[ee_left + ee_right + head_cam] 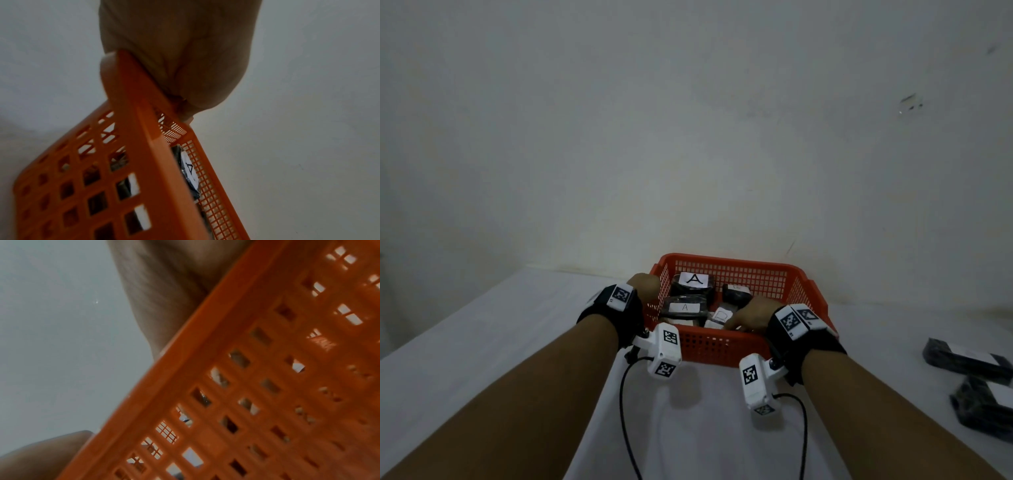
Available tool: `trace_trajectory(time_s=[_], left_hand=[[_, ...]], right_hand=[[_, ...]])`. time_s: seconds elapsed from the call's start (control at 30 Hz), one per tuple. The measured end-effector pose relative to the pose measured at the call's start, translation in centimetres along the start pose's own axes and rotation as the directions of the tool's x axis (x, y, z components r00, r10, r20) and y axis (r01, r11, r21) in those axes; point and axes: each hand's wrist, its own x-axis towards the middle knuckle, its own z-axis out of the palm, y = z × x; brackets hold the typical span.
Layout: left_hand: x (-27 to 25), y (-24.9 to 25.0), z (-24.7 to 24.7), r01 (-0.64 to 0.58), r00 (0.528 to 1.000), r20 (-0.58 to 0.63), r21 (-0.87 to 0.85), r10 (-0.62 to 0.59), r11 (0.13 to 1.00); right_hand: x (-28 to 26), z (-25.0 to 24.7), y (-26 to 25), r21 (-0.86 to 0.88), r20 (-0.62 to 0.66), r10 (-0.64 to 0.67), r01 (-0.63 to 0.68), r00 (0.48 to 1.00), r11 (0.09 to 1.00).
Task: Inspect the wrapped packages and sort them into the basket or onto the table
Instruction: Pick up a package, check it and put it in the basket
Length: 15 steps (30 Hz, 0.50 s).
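**A:** What sits closest to the camera?

**B:** Two bare forearms reaching forward over the white desk, each with a black wrist strap carrying white tagged camera blocks and a black cable trailing toward the near edge.

**A:** And the left hand?

**B:** It is at the left wall of the orange basket, near the far-left corner. In the left wrist view the fingers hook over the rim and the rim presses into the palm, so that hand grips the basket.

**A:** The right hand?

**B:** It reaches over the near-right part of the rim into the basket, fingers pointing left and down among the packages. The right wrist view shows only the palm against the rim and the basket's grid wall. Whether those fingers hold a package, I cannot tell.

**A:** Where are the packages?

**B:** Several dark wrapped packages lie inside the basket. One at the far left carries a white label with a bold A; a second nearer one bears a smaller A label. Just left of the right hand lies a package with a white label whose letter I cannot read. Another dark package sits toward the far right.

**A:** Anything outside the basket?

**B:** Two dark packages with white labels rest on the desk well to the right, one nearer, one farther. Behind everything is a plain pale wall.
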Motion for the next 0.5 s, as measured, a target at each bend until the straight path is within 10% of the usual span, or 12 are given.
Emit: trace_trajectory(time_s=[0.33, 0.5], left_hand=[[0.0, -0.4, 0.1, -0.07, 0.997, -0.017, 0.021, 0.07, 0.997], [-0.1, -0.3, 0.3, -0.169, 0.979, -0.049, 0.346, 0.198, 0.923]], right_hand=[[0.1, -0.5, 0.8, 0.024, 0.051, -0.042, 0.041, 0.998, 0.999], [0.5, 0.1, 0.7, -0.002, 0.034, -0.009, 0.009, 0.999, 1.0]])
